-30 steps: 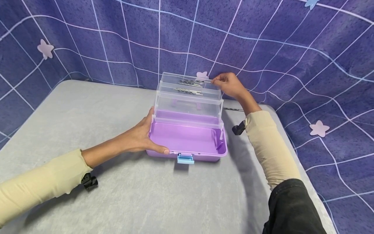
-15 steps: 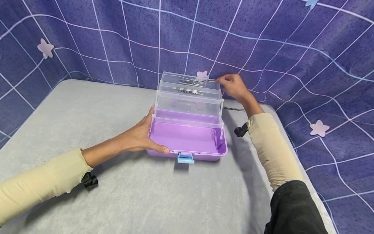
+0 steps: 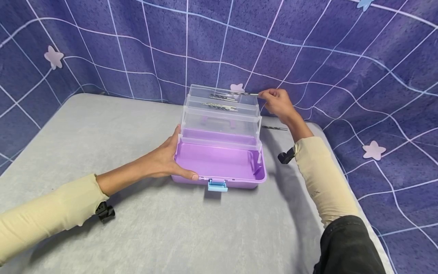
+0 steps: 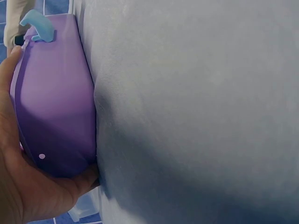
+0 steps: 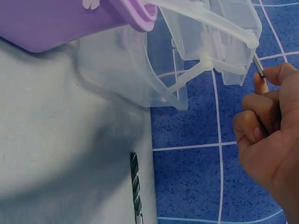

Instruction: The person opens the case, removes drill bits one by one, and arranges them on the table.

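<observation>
Head view, left: from my remote seat I see a cream sleeve entering at the lower left, a black wrist camera near its cuff, over the grey tabletop.
Left hand: I have the left hand clamped on the box's near left corner, thumb along the front rim, fingers at the side wall.
Purple box: the purple box sits open at mid-frame, a pale blue latch on its front.
Clear trays: tiered clear trays rise toward top centre, with bunches of drill bits in the upper two.
Held bit: the held drill bit lies across the top tray in the frame, just right of centre; I cannot tell whether they touch.
Right hand: my right hand, well apart from the left, pinches the bit's silver end between thumb and forefinger.
Loose bit: the loose drill bit rests on the tabletop, right of the box.
Right edge: blue-purple cloth with pale gridlines and stars.
</observation>
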### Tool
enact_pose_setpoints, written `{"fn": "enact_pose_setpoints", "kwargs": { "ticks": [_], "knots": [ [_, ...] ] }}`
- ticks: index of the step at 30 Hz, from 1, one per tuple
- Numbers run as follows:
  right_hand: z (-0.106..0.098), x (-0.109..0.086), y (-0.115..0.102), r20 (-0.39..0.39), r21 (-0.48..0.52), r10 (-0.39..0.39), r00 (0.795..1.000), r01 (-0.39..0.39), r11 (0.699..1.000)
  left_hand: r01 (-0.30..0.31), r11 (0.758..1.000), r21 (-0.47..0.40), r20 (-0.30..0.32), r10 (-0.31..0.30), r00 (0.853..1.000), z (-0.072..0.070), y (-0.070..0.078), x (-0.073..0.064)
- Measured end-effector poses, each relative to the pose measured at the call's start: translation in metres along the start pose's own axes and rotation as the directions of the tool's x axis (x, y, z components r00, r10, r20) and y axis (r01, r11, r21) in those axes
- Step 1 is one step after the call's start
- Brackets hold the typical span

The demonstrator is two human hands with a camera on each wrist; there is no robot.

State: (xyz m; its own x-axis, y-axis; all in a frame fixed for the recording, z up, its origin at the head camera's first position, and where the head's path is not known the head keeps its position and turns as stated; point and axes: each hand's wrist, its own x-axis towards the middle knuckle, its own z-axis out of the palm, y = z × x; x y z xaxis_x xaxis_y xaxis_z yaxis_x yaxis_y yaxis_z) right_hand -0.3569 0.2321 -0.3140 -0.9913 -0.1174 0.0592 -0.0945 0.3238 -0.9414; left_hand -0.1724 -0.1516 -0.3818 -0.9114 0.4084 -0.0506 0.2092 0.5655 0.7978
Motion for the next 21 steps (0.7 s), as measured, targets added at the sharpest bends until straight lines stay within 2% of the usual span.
{"fn": "enact_pose_setpoints", "kwargs": {
  "ticks": [9, 16, 21],
  "knots": [
    [-0.009, -0.005, 0.006, -0.009, 0.086, -0.022, 1.000, 0.023, 0.996, 0.031, 0.999, 0.013, 0.006, -0.031, 0.999, 0.000, 0.000, 0.000],
    [-0.018, -0.009, 0.010, 0.010, 0.160, -0.015, 1.000, 0.013, 0.987, 0.008, 1.000, -0.009, 0.002, -0.008, 1.000, 0.000, -0.001, 0.000],
    [-0.025, -0.013, 0.014, 0.009, 0.212, -0.030, 1.000, 0.027, 0.977, 0.016, 1.000, 0.003, 0.004, -0.016, 1.000, 0.000, 0.000, -0.001]
  ]
}}
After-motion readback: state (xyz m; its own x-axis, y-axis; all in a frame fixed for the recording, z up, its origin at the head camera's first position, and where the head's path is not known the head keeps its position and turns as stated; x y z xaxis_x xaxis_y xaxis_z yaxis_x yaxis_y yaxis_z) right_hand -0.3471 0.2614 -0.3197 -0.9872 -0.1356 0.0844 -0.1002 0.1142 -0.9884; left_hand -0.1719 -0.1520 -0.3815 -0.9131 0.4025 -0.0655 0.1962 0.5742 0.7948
